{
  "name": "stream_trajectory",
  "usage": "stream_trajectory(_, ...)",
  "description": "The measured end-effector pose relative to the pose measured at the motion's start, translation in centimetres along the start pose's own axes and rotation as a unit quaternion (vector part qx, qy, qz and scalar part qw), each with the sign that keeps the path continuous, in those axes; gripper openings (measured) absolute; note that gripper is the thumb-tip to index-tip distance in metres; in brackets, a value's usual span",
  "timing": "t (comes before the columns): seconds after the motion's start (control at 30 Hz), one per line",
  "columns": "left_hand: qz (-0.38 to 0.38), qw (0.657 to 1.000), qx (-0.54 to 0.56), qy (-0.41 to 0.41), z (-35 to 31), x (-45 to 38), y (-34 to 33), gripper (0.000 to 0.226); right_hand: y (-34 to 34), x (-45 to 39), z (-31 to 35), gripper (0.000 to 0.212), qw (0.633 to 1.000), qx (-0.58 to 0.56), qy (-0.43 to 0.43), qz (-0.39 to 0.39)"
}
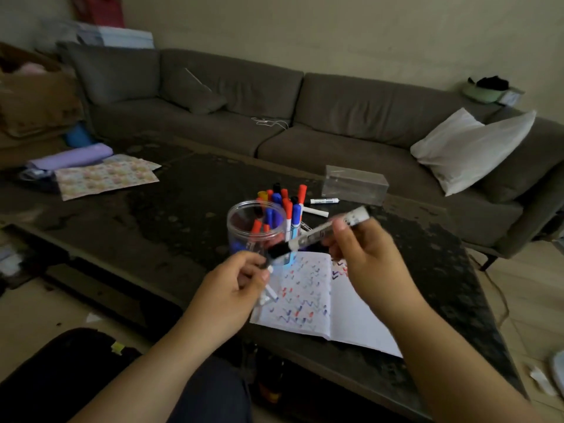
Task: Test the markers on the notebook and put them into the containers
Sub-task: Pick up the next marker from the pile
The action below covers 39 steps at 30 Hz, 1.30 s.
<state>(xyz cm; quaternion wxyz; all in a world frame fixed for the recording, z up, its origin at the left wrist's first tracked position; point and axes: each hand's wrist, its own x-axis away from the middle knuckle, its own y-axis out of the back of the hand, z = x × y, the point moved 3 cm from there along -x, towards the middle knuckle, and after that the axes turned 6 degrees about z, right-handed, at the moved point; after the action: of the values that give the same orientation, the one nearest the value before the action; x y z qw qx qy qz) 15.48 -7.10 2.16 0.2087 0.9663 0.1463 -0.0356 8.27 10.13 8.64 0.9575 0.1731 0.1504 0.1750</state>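
Marker (329, 228) held over notebook (308, 297): right hand (363, 251) grip clamped on barrel, left hand (235, 285) grip pinching black cap (276, 251). Probably uncapping; next, test stroke on page near clear jar (256, 227).

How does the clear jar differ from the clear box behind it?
The jar is round and stands upright; the box is rectangular and lies flat. The jar holds a few markers; I can see nothing in the box. The jar stands beside the notebook; the box sits farther back. Both are transparent.
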Motion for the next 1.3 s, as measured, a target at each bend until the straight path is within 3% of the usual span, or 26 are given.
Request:
stream_trajectory(0.1, -0.057, 0.998, -0.037, -0.008, -0.2, -0.4, 2.2, 0.014, -0.4, -2.3, 2.6, 0.010, 0.996, 0.047, 0.066, -0.022)
stream_trajectory(0.2, -0.077, 0.996, -0.053, -0.002, -0.3, -0.5, 3.3, 0.012, -2.3, -4.7, 3.7, 0.007, 0.989, 0.113, 0.088, 0.021)
stream_trajectory(0.3, -0.080, 0.995, -0.061, 0.008, -0.1, -0.5, 3.7, 0.012, -4.7, -6.6, 2.8, 0.012, 0.980, 0.174, 0.051, 0.088)
stream_trajectory(0.4, -0.064, 0.995, -0.069, 0.016, 0.4, -0.4, 3.5, 0.011, -6.6, -7.7, 1.0, 0.029, 0.937, 0.306, 0.001, 0.169)
stream_trajectory(0.47, -0.049, 0.996, -0.077, 0.019, 0.7, -0.4, 3.2, 0.009, -7.1, -7.9, 0.2, 0.032, 0.921, 0.333, -0.015, 0.201)
stream_trajectory(0.57, -0.032, 0.996, -0.087, 0.015, 1.0, -0.7, 2.5, 0.012, -6.4, -7.5, 0.0, 0.035, 0.943, 0.285, 0.012, 0.171)
stream_trajectory(0.67, -0.010, 0.995, -0.100, 0.010, 1.3, -1.1, 1.1, 0.005, -4.7, -6.8, -0.8, 0.024, 0.962, 0.246, 0.044, 0.107)
stream_trajectory(0.77, 0.030, 0.995, -0.096, 0.010, 1.7, -1.7, -1.1, 0.006, -2.6, -6.5, -3.6, 0.019, 0.972, 0.220, -0.024, 0.077)
stream_trajectory(0.97, 0.077, 0.991, -0.107, 0.015, 1.7, -4.0, -6.1, 0.011, 1.1, -5.9, -10.5, 0.021, 0.959, 0.228, -0.156, 0.071)
stream_trajectory(1.3, 0.068, 0.985, -0.158, -0.004, 1.6, -9.8, -12.1, 0.020, 2.1, -11.0, -18.2, 0.035, 0.940, 0.284, -0.172, 0.085)
